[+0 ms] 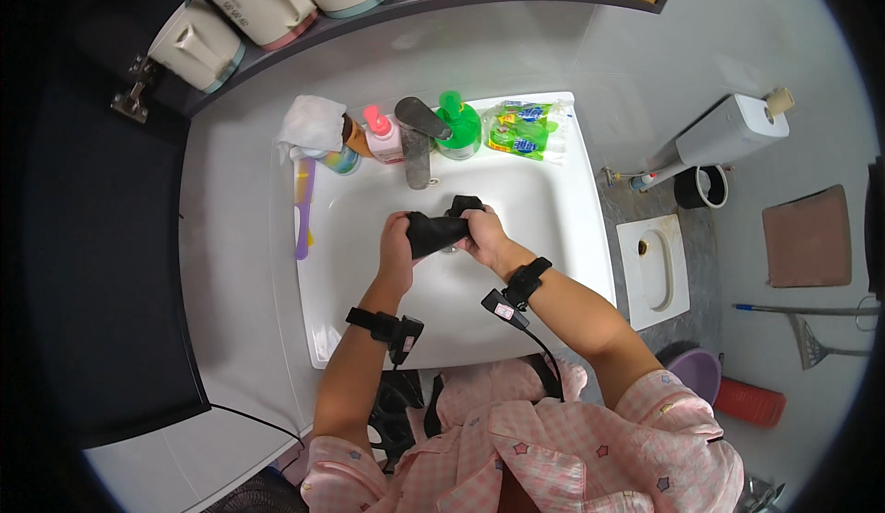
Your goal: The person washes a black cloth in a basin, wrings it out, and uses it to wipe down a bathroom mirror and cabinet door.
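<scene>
Over the white sink basin (359, 285), a piece of dark cloth (435, 234), perhaps a sock, is stretched between both hands. My left hand (395, 245) grips its left end. At the other end my right hand (486, 234) holds it bunched, and a dark fold sticks up past the fingers. Just beyond the hands stands a grey faucet (417, 157), its lever tilted to the right. The metal drain (449, 249) shows partly beneath the cloth. Each wrist wears a black strap with a small device.
Along the sink's back rim stand a pink pump bottle (384, 141), a green pump bottle (460, 133) and a green plastic packet (527, 131). A purple brush or comb (304, 209) lies on the left rim. Mugs (266, 1) line the shelf above. A squat toilet (653, 271) is at right.
</scene>
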Tool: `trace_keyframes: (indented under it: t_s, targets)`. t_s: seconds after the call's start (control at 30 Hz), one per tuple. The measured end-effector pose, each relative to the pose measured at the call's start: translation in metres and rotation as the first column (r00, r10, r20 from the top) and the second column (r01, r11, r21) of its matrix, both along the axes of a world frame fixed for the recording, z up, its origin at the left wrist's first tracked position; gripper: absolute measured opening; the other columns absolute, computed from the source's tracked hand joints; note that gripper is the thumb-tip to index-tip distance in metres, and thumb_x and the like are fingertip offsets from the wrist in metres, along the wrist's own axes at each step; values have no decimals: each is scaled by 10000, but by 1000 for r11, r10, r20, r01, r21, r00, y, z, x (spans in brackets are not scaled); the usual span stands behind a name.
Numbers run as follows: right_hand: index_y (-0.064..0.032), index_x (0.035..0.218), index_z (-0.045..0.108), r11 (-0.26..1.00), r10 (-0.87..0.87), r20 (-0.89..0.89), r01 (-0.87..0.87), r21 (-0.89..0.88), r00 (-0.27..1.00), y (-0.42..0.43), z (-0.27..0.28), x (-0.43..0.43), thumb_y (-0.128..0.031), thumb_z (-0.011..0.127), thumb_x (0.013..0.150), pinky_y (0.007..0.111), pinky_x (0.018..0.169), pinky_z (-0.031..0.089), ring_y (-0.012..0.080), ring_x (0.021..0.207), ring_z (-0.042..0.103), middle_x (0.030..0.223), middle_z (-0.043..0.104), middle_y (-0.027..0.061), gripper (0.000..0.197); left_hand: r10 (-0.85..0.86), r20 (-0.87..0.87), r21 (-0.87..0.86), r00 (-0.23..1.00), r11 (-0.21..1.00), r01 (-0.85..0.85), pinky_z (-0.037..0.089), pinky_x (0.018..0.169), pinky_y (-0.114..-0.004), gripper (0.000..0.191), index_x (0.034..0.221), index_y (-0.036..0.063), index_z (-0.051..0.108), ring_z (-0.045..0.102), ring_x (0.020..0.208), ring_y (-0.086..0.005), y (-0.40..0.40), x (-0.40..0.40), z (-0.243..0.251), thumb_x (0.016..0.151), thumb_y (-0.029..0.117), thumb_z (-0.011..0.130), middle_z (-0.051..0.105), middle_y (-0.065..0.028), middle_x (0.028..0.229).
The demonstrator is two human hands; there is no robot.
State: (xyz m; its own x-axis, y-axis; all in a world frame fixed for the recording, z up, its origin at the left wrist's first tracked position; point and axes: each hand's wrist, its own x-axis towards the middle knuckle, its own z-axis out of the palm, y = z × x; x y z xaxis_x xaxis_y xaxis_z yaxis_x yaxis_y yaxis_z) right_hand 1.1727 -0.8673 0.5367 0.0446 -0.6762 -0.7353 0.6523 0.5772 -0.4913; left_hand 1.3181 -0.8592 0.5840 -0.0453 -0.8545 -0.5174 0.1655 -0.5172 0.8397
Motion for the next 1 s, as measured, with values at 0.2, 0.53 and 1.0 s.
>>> trace_keyframes:
  t_s: [0.2,0.53,1.0]
  targets:
    - [-93,1169,321,956,-283,-134,291,40,950,-3,-15,0,1,428,768,404,650,506,241,821,523,1021,450,123,426,139,-143,115,980,986,-123,194,999,-472,745,1366,203,201,211,1260,-210,13,-21,7,801,534,556,242,-49,1353]
    - [-3,1143,460,985,-7,-428,-66,-156,904,10,-11,1,-258,447,808,400,828,437,340,940,555,1013,563,218,422,-81,-379,-36,922,997,73,409,933,-304,465,1344,52,310,499,1066,-174,-4,-23,-71,935,215,461,516,-81,1151]
    - [60,1322,59,919,355,136,-319,-233,925,36,41,-73,-602,616,718,471,973,354,303,1253,305,1325,246,218,1055,-259,-26,-212,965,945,248,433,812,-263,139,908,42,476,522,884,-115,3,-67,-10,861,128,574,565,-71,1010]
